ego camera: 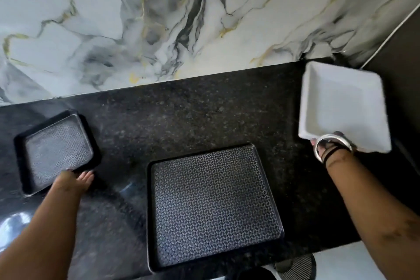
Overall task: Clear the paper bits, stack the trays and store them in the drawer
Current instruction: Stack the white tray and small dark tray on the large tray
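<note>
A large black tray (pixel 213 207) with a diamond pattern lies flat on the counter in front of me. At the left, a smaller black patterned tray (pixel 56 150) is tilted, and my left hand (pixel 75 180) grips its near edge. My right hand (pixel 329 145), with bangles on the wrist, holds the near edge of a white square tray (pixel 343 107) lifted at the right end of the counter. No paper bits show on any tray.
The black speckled counter (pixel 181 116) runs left to right under a marble wall (pixel 159 18). A dark panel (pixel 400 48) stands at the far right. A striped object (pixel 295 268) shows below the counter's front edge.
</note>
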